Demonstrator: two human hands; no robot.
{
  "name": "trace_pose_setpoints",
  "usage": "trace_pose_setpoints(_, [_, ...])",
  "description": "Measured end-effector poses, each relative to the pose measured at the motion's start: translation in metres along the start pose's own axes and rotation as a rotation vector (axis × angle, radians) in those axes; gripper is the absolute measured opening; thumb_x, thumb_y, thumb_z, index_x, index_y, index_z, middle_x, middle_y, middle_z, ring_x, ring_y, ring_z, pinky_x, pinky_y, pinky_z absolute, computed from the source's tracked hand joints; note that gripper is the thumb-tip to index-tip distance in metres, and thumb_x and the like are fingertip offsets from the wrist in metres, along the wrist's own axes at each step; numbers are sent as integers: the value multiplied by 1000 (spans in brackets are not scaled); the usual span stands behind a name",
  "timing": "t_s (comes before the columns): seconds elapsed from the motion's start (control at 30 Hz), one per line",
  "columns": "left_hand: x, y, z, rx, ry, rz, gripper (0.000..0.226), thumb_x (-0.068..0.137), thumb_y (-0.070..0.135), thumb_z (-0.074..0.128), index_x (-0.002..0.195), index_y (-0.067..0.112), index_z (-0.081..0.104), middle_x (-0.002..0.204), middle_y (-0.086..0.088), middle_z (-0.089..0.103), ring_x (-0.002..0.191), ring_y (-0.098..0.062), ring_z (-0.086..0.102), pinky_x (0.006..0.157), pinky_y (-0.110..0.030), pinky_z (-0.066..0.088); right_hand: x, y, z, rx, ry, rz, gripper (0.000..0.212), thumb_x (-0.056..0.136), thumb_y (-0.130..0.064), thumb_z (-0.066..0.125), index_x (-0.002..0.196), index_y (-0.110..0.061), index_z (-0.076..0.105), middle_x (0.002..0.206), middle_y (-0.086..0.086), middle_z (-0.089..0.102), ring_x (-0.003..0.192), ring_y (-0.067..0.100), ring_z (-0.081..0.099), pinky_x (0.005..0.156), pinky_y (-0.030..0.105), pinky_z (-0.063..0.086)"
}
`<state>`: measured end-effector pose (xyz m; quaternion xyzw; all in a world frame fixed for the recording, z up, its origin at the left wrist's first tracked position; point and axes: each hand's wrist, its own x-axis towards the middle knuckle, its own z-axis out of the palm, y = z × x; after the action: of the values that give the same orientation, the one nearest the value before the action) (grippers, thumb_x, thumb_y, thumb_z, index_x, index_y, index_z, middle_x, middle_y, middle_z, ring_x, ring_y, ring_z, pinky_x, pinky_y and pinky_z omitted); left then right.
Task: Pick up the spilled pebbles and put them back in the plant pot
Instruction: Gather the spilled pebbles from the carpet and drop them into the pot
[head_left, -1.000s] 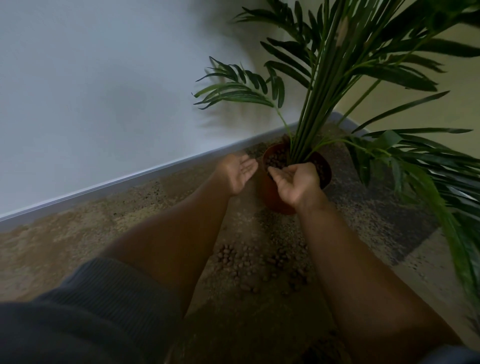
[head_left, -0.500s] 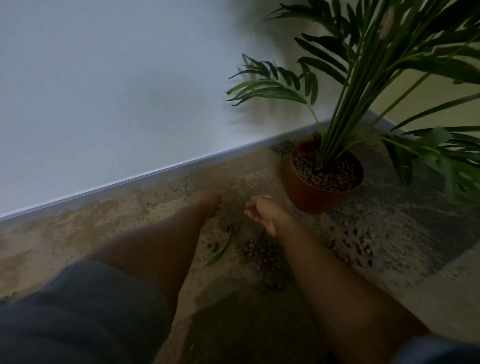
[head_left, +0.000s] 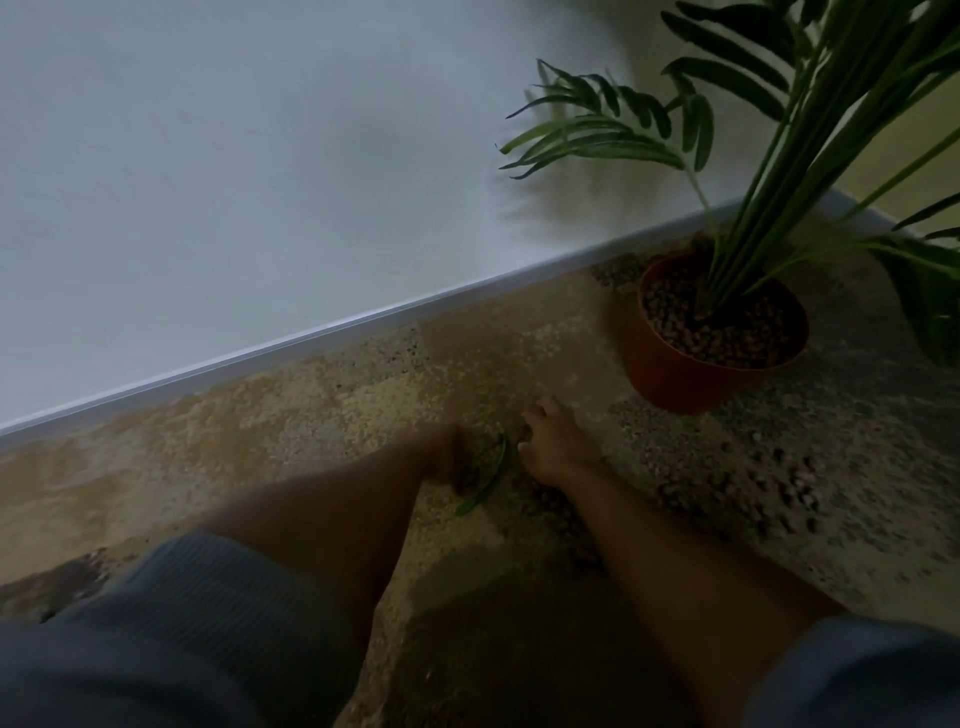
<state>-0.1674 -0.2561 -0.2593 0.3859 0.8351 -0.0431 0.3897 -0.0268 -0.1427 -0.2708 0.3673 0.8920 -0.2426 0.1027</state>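
Both hands down on floor. Right hand (head_left: 553, 447) fingers curled over pebbles (head_left: 550, 501); left hand (head_left: 444, 457) grip hidden, can't tell. More pebbles scattered right. Pot (head_left: 670, 374) beyond, nearer right hand.

The plant pot (head_left: 675, 379) is a round, terracotta-orange container standing upright on the mottled carpet at the far right, near the skirting board; it is filled close to its rim with small brownish pebbles, out of which long green palm stems and fronds rise. The spilled pebbles (head_left: 769, 488) are small, rounded, dull pinkish-brown lumps scattered loosely over the carpet on the near side of the pot, to the right. A smaller, darker cluster lies further left in shadow, its outlines too blurred to count.
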Motion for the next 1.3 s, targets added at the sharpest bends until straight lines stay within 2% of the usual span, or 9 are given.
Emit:
trace_pose_setpoints(0.07, [2,-2,5,-58,8,35,39,88,22,63,125,23,51,112,-1,53,90,-13,54,63,-23,46,1,1,4,-31,-41,-62,49,99,-28,49,146,-16,39,158,4,20,142,26,29,111,46,36])
trace_pose_setpoints(0.17, [4,-3,8,-119,35,90,37,89,20,61,124,30,52,103,6,50,81,-7,53,54,-18,43,-1,-2,8,-74,-29,-132,43,99,-24,49,141,-15,47,149,6,31,132,25,39,107,42,41])
trace_pose_setpoints(0.33, [8,1,15,-105,13,132,28,92,20,59,118,29,59,103,4,59,91,-16,62,75,-33,57,-1,-5,14,-64,31,-156,34,100,-20,43,130,-12,56,143,8,37,127,25,42,104,39,41])
trace_pose_setpoints(0.47, [12,-2,14,-118,56,151,27,86,15,66,109,29,63,112,3,60,97,-12,59,74,-24,52,3,-4,16,-54,46,-154,35,102,-21,38,131,-6,52,138,10,45,117,25,50,98,37,42])
trace_pose_setpoints(0.57, [14,0,14,-207,84,99,27,85,19,68,111,24,62,110,1,61,99,-14,59,81,-28,54,6,-5,16,-54,55,-130,31,101,-19,39,122,-5,57,137,11,42,121,28,50,96,36,41])
trace_pose_setpoints(0.77, [17,5,8,-435,128,-17,13,91,26,60,102,20,59,94,1,58,80,-10,55,57,-21,43,6,10,12,-30,127,45,33,102,-16,40,131,-11,56,145,10,37,126,25,45,106,40,42])
trace_pose_setpoints(0.93, [19,10,4,-670,76,-136,21,99,23,46,107,9,59,97,-9,60,79,-16,59,62,-26,49,12,18,8,-78,149,118,34,102,-18,41,131,-8,56,144,13,36,127,26,44,107,35,41])
trace_pose_setpoints(1.07, [21,17,1,-865,43,-185,23,100,19,38,90,9,56,81,-9,54,64,-16,51,58,-27,42,15,16,4,-140,101,134,32,100,-16,43,129,-11,57,144,14,37,127,27,44,106,34,39])
trace_pose_setpoints(1.3, [31,25,7,-611,77,-154,24,97,30,51,107,12,62,103,-8,60,88,-17,59,65,-26,50,18,11,0,-84,47,122,30,98,-14,45,123,-11,61,137,14,49,123,28,51,104,39,45])
